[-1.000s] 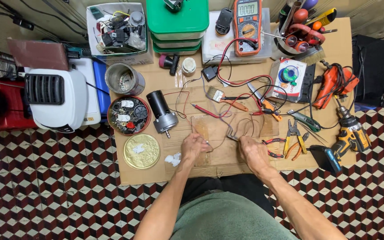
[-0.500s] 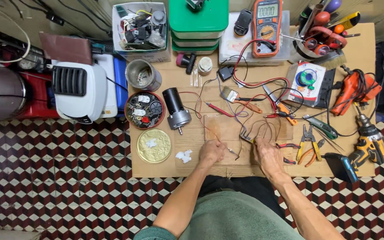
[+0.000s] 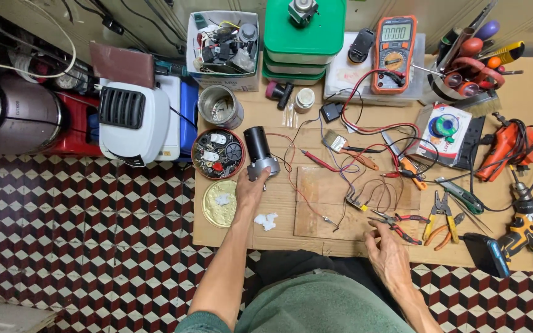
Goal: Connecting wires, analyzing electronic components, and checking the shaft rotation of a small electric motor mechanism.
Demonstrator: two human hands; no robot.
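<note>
**Two hands at the bench**

The right hand rests loosely open near the red-handled pliers. Farther, the left hand touches the base of the black motor, fingers half curled, beside the round tin of small parts.

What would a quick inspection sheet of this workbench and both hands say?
Surface: brown cardboard-covered board, crowded.
Job's things: black cylindrical motor; red-handled pliers.
Clutter: multimeter, green boxes, round parts tray, orange drill.
Hands: left hand touches the motor's base; right hand rests by the pliers, holding nothing.
Cables: red and black leads tangled mid-board.
Surroundings: checkered floor, white appliance.
</note>
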